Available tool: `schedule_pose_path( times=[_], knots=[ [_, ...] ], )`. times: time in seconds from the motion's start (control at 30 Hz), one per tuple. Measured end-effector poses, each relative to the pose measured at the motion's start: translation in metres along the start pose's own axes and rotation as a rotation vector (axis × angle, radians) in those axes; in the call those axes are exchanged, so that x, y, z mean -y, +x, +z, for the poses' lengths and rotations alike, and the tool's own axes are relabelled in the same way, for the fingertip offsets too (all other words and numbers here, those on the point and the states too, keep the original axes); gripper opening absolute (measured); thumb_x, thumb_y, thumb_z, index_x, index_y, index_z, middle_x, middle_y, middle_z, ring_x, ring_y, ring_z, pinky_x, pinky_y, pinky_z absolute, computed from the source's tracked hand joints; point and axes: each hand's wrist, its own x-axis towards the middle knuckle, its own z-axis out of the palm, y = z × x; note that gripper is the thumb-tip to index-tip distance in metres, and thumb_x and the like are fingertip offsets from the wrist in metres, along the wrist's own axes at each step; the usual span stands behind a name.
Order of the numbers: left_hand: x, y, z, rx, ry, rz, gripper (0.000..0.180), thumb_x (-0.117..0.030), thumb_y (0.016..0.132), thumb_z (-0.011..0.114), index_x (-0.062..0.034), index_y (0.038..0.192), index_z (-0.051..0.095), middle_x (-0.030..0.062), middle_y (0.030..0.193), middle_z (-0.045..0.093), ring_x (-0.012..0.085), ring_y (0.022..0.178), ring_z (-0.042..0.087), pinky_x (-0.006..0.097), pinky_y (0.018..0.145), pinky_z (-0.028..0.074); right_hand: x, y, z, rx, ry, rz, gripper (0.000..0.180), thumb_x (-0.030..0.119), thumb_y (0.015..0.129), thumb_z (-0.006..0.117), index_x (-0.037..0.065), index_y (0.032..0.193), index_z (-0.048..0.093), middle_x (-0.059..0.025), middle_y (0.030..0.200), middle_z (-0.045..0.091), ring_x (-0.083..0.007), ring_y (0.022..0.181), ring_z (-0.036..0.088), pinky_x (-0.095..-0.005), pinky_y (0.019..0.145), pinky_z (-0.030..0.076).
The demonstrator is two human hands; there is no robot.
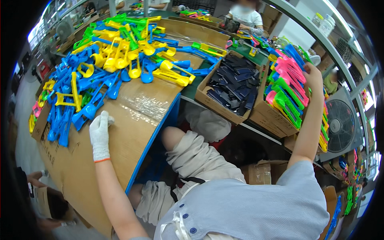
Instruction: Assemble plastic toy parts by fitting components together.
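My left hand, in a white knitted glove with an orange cuff edge, is closed over the sloping cardboard, with nothing sticking out of it. Just beyond it lies a heap of long plastic pieces with scoop-shaped ends and open frames: blue pieces nearest, then yellow pieces and green pieces. My bare right hand reaches far right, fingers bent against stacked pink plastic frames and green plastic frames in a carton. What its fingertips grip is hidden.
A carton of dark flat strips stands between the heap and the coloured frames. The cardboard sheet slopes beside my legs. A large fan stands at right. Across the bench a person sits near more plastic pieces.
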Motion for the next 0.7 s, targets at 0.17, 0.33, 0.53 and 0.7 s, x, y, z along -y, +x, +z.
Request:
schedule_pose_path(
  times=[0.17, 0.33, 0.53, 0.7],
  knots=[
    [-0.015, 0.001, 0.013, -0.041, 0.149, 0.134, 0.039, -0.034, 0.090, 0.054, -0.0023, 0.070, 0.064, 0.0039, 0.066, 0.062, 0.0109, 0.062, 0.053, 0.028, 0.059, 0.041, 0.033, -0.024, 0.030, -0.323, -0.162, -0.203, 0.027, 0.008, 0.076, 0.058, 0.002, 0.102, 0.061, -0.0166, 0.098, 0.061, -0.0322, 0.091, 0.059, -0.0406, 0.084, 0.045],
    [-0.001, 0.003, 0.006, -0.053, 0.355, 0.159, 0.045, -0.040, 0.088, 0.049, -0.0046, 0.067, 0.066, 0.0099, 0.071, 0.064, 0.0241, 0.068, 0.061, 0.036, 0.065, 0.046, 0.317, -0.068, 0.095, 0.075, 0.825, -0.519, 0.024, 0.006, 0.078, 0.060, 0.000, 0.102, 0.060, -0.0136, 0.099, 0.062, -0.0255, 0.094, 0.059, -0.0336, 0.083, 0.045],
    [0.011, 0.008, 0.001, -0.072, 0.001, 0.017, 0.041, -0.039, 0.087, 0.050, -0.0042, 0.072, 0.067, 0.0094, 0.072, 0.066, 0.0221, 0.070, 0.062, 0.033, 0.067, 0.047, 0.586, -0.112, 0.120, 0.294, 1.263, -0.975, 0.028, 0.012, 0.076, 0.063, 0.005, 0.103, 0.060, -0.0140, 0.098, 0.061, -0.0320, 0.093, 0.059, -0.0374, 0.078, 0.048],
    [0.005, 0.003, 0.002, -0.109, 0.310, 0.016, 0.037, -0.034, 0.085, 0.051, -0.0081, 0.110, 0.059, 0.0164, 0.102, 0.064, 0.0310, 0.095, 0.061, 0.037, 0.078, 0.048, 0.698, -0.134, 0.138, 0.222, 0.940, -0.947, 0.067, 0.035, 0.067, 0.076, 0.005, 0.121, 0.050, -0.0155, 0.102, 0.063, -0.0325, 0.093, 0.060, -0.0411, 0.083, 0.046]
  ],
)
